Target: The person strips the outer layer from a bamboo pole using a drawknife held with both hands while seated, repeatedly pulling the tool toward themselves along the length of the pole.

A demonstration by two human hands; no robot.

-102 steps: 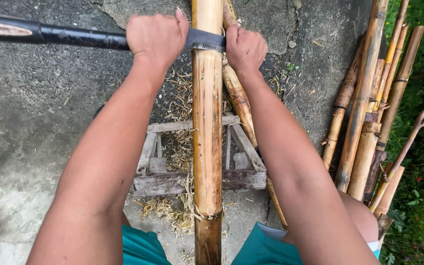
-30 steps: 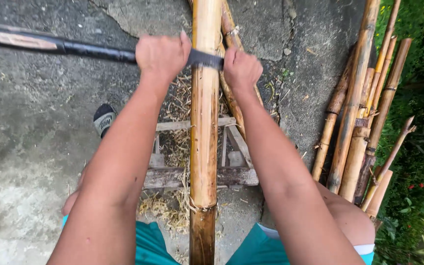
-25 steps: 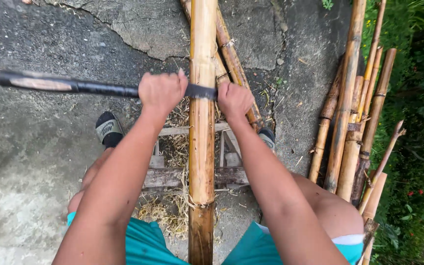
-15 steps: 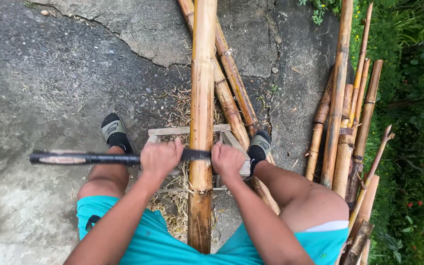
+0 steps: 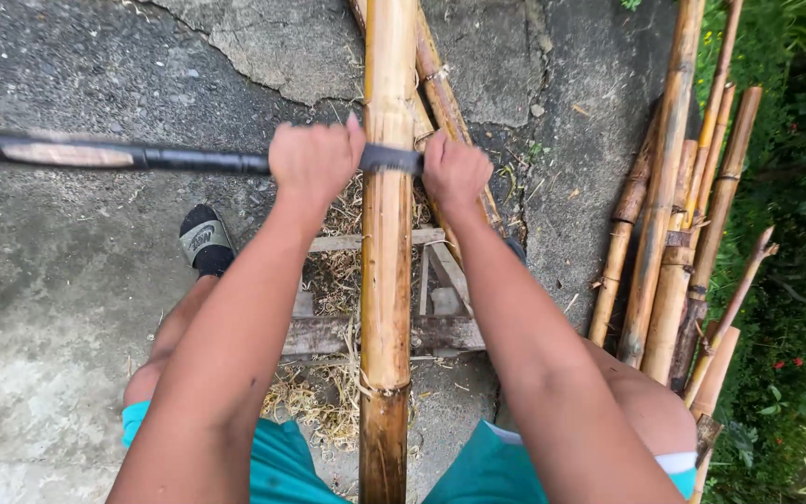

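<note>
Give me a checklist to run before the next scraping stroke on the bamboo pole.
1. Left hand closed on the blade near the handle side: ok.
2. Right hand closed on the blade's far end: ok, though whether fingers clear the edge, cannot tell.
3. Blade lies across the pole, square to it: ok.
4. Pole rests on the wooden stand: ok; whether it is fixed there, cannot tell.
5. Left foot in sandal off the blade's path: ok.
6. Long handle sticking out to the left, free of obstacles: ok.
</note>
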